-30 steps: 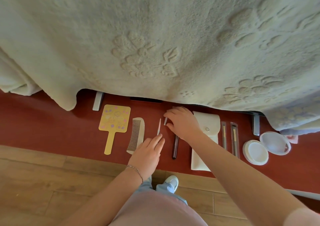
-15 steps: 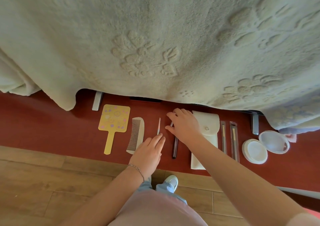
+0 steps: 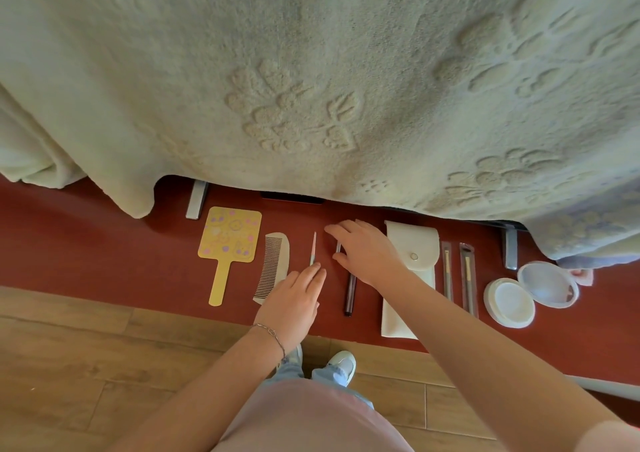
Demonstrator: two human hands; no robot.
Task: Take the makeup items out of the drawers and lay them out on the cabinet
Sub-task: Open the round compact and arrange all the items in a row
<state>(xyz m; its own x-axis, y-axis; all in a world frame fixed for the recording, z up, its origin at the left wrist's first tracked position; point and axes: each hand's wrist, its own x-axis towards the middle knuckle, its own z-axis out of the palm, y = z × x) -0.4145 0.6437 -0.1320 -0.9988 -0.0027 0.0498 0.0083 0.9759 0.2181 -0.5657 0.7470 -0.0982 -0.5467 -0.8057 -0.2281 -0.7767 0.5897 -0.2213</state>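
1. Head view: a pale embossed blanket point(image 3: 311, 87) fills the upper frame and hangs over the back of the red counter point(image 3: 86, 243).
2. A white pouch point(image 3: 412, 261) with a snap lies on the counter, right of the hands.
3. A yellow hand mirror point(image 3: 227, 243) lies at the left end of the row, a white comb point(image 3: 273, 264) just beside it.
4. An open white compact point(image 3: 530, 292) sits at the right end.
5. The right hand point(image 3: 367, 250), fingers spread and fairly straight, rests over the top of a dark pencil point(image 3: 349, 295).
6. The left hand point(image 3: 294, 299), fingers straight and together, touches the lower end of a thin pink stick point(image 3: 313, 249).
7. Two slim wrapped brushes point(image 3: 457, 278) lie between pouch and compact.
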